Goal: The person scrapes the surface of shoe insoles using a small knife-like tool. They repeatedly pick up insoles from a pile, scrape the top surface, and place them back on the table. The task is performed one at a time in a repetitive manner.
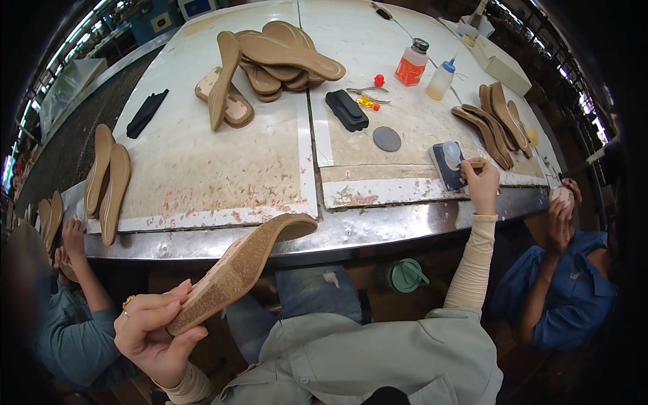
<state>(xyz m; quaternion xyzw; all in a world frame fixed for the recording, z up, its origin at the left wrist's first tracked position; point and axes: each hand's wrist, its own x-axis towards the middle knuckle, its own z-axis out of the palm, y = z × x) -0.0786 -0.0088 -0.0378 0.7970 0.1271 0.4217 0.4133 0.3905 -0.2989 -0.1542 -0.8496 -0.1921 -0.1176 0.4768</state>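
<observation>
My left hand is closed around one end of a tan shoe insole, lifted in front of the table edge. The insole is tilted, its curved side edge toward me and its other end up to the right. Over the table's front right, my right hand pinches a small brown stick-like piece; its kind is unclear. Beside those fingers lies a dark rectangular block with a translucent rounded cup on it. A grey disc lies farther left.
A pile of insoles lies at the back, more at right and left. A black case, pliers, a red-filled bottle and a squeeze bottle stand or lie mid-table. Co-workers' hands flank me.
</observation>
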